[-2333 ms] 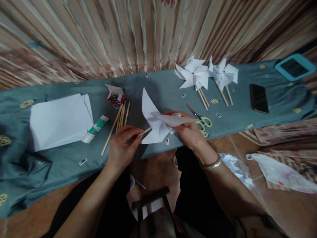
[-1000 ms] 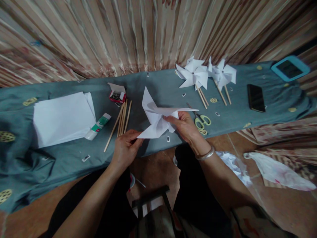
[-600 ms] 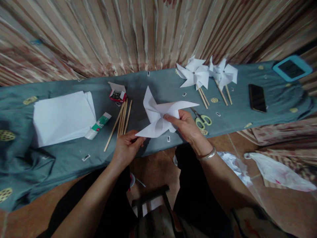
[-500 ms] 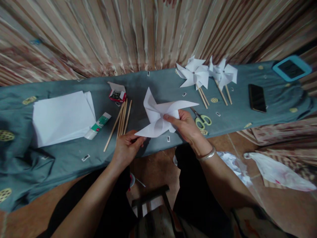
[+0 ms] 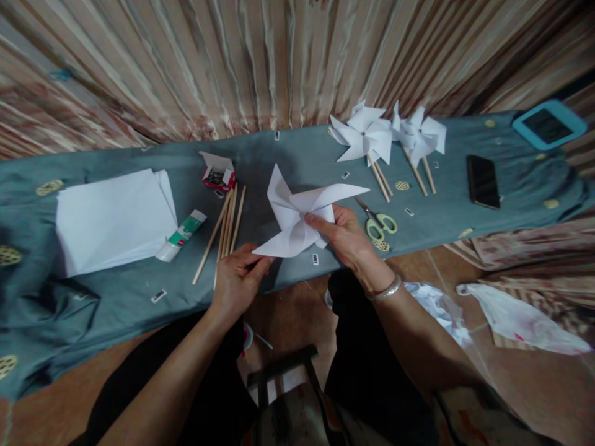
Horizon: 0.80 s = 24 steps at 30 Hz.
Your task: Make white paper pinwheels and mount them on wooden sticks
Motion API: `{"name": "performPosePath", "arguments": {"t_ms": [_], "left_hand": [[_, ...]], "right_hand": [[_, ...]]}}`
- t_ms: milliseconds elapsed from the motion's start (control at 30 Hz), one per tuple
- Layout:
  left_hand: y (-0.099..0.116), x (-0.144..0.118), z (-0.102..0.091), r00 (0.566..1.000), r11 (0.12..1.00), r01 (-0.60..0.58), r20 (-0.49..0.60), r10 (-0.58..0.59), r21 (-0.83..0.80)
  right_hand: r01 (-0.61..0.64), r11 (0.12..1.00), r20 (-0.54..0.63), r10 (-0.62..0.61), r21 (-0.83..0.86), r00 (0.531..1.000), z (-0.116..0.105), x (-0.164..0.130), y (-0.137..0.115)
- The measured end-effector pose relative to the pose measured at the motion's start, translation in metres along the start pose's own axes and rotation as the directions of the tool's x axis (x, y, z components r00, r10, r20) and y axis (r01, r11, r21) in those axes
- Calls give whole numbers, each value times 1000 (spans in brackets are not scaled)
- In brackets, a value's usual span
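A white paper pinwheel (image 5: 302,217), without a stick, is held between my two hands over the cloth-covered table. My right hand (image 5: 351,238) grips it from the right, its thumb pressed on the folded centre and the other fingers hidden behind the paper. My left hand (image 5: 239,275) pinches the tip of the lower left blade. Several wooden sticks (image 5: 225,226) lie just beyond my left hand. Right of the pinwheel are scissors (image 5: 381,224) with green handles, lying with blades apart.
Left stand a stack of white paper (image 5: 114,223), a glue stick (image 5: 181,235) and an open red box (image 5: 218,173) of small dark pieces. At the back right lie finished pinwheels (image 5: 367,133) on sticks, a black phone (image 5: 483,181) and a blue-framed tablet (image 5: 550,125). Plastic bags (image 5: 525,316) lie on the floor.
The view has shifted very slightly. Both hands keep the same hold on the pinwheel, which has barely moved.
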State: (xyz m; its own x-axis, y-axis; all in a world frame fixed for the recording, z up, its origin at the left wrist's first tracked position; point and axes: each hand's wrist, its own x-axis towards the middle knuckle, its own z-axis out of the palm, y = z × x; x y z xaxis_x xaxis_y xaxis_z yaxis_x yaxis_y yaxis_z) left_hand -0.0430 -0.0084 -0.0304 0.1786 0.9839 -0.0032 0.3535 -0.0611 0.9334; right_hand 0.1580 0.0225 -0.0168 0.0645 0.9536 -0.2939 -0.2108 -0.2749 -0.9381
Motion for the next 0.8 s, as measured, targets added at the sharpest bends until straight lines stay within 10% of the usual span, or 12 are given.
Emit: {"name": "performPosePath", "arguments": {"t_ms": [800], "left_hand": [[-6,1,-6,998,996,-61,-13,62,68]], "right_hand": [[16,999,14,-16,45,1000,5,2,5]]}}
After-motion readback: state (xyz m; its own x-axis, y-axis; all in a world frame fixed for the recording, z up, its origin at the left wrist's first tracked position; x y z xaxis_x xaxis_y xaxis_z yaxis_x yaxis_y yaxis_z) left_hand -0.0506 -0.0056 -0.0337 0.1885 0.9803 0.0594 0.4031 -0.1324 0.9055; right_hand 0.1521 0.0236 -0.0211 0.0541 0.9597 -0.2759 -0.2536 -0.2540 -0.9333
